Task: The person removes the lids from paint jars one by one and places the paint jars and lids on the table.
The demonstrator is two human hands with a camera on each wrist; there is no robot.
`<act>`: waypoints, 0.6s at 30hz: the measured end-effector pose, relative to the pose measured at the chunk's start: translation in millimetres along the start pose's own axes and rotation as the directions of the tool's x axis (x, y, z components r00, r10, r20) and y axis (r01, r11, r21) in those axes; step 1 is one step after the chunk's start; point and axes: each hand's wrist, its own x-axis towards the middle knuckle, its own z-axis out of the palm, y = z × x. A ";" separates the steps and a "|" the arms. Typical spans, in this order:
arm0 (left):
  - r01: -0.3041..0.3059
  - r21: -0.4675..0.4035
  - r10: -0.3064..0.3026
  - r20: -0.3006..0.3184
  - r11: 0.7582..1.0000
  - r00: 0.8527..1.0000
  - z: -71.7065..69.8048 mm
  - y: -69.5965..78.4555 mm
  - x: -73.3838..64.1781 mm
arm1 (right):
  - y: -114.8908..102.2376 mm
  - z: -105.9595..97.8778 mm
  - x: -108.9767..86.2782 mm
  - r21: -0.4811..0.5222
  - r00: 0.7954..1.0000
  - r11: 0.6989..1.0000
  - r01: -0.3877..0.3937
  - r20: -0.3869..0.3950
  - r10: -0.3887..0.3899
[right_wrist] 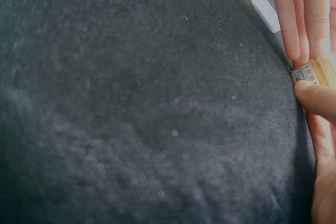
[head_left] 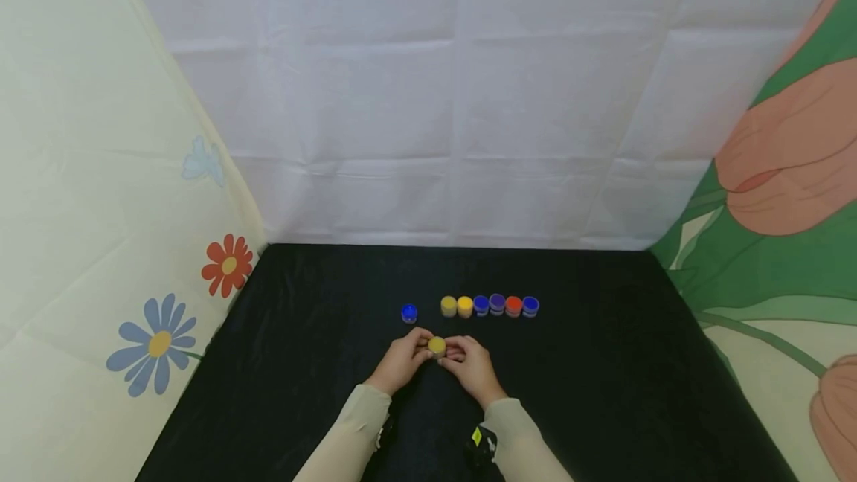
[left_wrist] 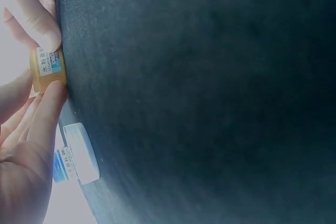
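Observation:
Both hands hold a small yellow paint jar (head_left: 437,346) between them, low over the black cloth. From the left, my left hand (head_left: 400,361) grips it with thumb and fingers; in the left wrist view a printed label shows on the jar (left_wrist: 48,66). My right hand (head_left: 474,369) pinches the jar from the other side, its thumb (right_wrist: 317,98) against the jar's wall in the right wrist view. A blue paint jar (head_left: 409,313) stands just beyond the left hand. In the left wrist view that blue jar (left_wrist: 62,166) has its white lid (left_wrist: 83,153) against the cloth.
Beyond the right hand stands a row of paint jars: an olive-yellow one (head_left: 448,306), a brighter yellow one (head_left: 465,307), several blue and purple ones (head_left: 497,303) and a red one (head_left: 513,306). Black cloth (head_left: 602,393) covers the table. A white sheet (head_left: 455,95) hangs behind.

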 end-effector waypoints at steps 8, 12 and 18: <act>-0.029 0.049 0.029 0.004 0.998 1.000 -2.4 2.8 -0.9 | 1.5 0.5 0.1 -0.009 1.000 1.000 0.009 0.000 -0.009; -0.030 0.062 0.030 0.003 0.998 1.000 -2.6 3.6 -1.5 | 0.6 0.1 0.1 0.004 1.000 1.000 0.018 0.001 -0.018; -0.011 -0.009 0.011 -0.006 1.000 1.000 -0.5 2.7 -1.6 | -0.3 0.0 -0.3 0.011 1.000 1.000 0.012 0.001 -0.012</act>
